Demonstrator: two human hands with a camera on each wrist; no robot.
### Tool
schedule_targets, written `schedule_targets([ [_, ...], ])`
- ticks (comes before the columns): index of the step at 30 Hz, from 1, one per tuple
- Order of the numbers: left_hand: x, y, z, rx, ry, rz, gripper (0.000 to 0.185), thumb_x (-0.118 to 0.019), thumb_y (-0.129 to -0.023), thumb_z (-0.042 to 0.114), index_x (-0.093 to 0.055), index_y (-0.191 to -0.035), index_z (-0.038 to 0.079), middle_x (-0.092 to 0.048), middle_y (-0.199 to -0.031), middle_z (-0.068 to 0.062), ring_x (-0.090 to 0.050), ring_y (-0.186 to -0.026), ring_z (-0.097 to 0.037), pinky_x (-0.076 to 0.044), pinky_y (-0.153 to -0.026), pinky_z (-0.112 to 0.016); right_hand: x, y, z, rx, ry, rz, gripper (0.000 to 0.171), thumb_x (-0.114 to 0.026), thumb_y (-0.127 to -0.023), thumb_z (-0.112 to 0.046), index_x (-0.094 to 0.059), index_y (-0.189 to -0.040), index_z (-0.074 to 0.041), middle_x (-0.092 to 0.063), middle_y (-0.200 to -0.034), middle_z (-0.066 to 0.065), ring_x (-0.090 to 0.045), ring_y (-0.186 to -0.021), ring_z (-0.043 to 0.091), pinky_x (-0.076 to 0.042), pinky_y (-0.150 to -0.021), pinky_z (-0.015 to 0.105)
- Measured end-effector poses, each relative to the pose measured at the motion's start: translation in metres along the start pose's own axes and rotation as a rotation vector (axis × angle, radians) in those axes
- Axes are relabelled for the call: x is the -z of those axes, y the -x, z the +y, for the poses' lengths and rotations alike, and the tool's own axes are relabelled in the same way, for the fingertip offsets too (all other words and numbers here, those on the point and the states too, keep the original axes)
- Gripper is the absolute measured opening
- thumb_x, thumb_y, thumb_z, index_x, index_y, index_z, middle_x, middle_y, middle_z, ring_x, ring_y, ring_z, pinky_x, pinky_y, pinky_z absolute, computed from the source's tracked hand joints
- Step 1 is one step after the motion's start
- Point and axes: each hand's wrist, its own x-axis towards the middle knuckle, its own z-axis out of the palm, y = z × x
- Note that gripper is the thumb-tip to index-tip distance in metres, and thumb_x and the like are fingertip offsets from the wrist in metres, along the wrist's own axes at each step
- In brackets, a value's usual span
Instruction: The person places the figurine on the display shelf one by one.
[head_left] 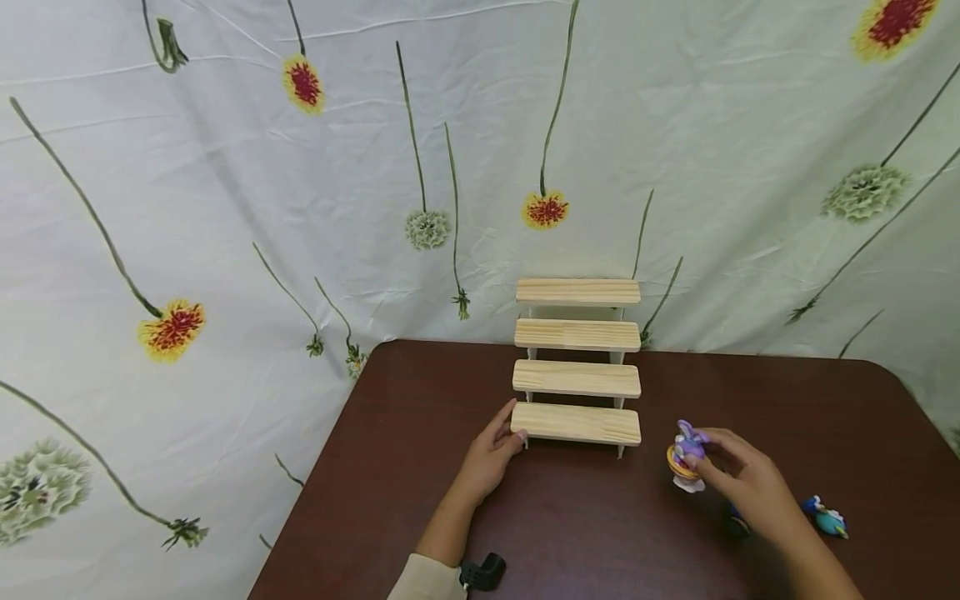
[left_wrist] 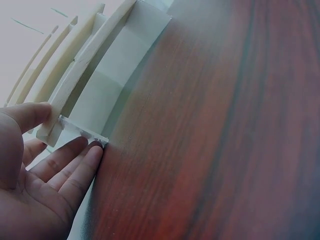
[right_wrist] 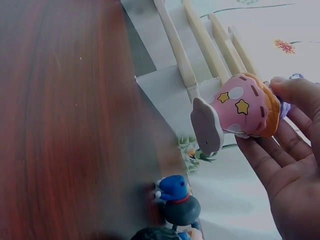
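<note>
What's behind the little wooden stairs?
Behind the wooden stairs hangs a white cloth printed with flowers. The stairs cover part of the cloth, so whatever is on that part cannot be seen.

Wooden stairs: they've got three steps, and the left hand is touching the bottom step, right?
Not three: the head view shows that the wooden stairs have four steps. The left hand is touching the bottom step, just as you said.
</note>
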Motion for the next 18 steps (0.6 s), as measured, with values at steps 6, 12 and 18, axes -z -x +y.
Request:
schedule_targets([
  [6, 0.0, 0.0, 0.0, -0.004, -0.01, -0.007, 0.062, -0.063, -0.101, 0.031, -0.037, -0.158, 0.029, -0.064, -0.135, -0.016, -0.064, -0.124, -0.027, -0.055, -0.103, -0.038, -0.002, -0.004, -0.006, -0.094, 0.048, -0.017, 0.029, -0.071, -0.095, -0.011, -0.068, -0.124, -0.008, -0.062, -0.111, -0.026, -0.059, -0.098, -0.012, -0.054, -0.074, 0.012],
  [12, 0.001, 0.0, 0.001, 0.006, -0.016, -0.006, 0.063, -0.064, -0.101, 0.032, -0.036, -0.158, 0.03, -0.064, -0.135, -0.015, -0.064, -0.124, -0.027, -0.054, -0.105, -0.042, -0.006, -0.012, -0.01, -0.183, 0.04, -0.058, 0.034, -0.069, -0.098, -0.024, -0.067, -0.13, -0.012, -0.064, -0.114, -0.021, -0.056, -0.103, -0.014, -0.053, -0.076, 0.014],
  [18, 0.001, 0.0, 0.001, 0.018, -0.013, -0.008, 0.062, -0.065, -0.1, 0.035, -0.038, -0.156, 0.036, -0.064, -0.136, -0.013, -0.064, -0.123, -0.026, -0.053, -0.107, -0.043, -0.014, -0.017, -0.013, -0.163, -0.028, -0.06, 0.033, -0.069, -0.098, -0.02, -0.066, -0.13, -0.012, -0.063, -0.112, -0.024, -0.059, -0.094, -0.007, -0.056, -0.062, 0.026],
])
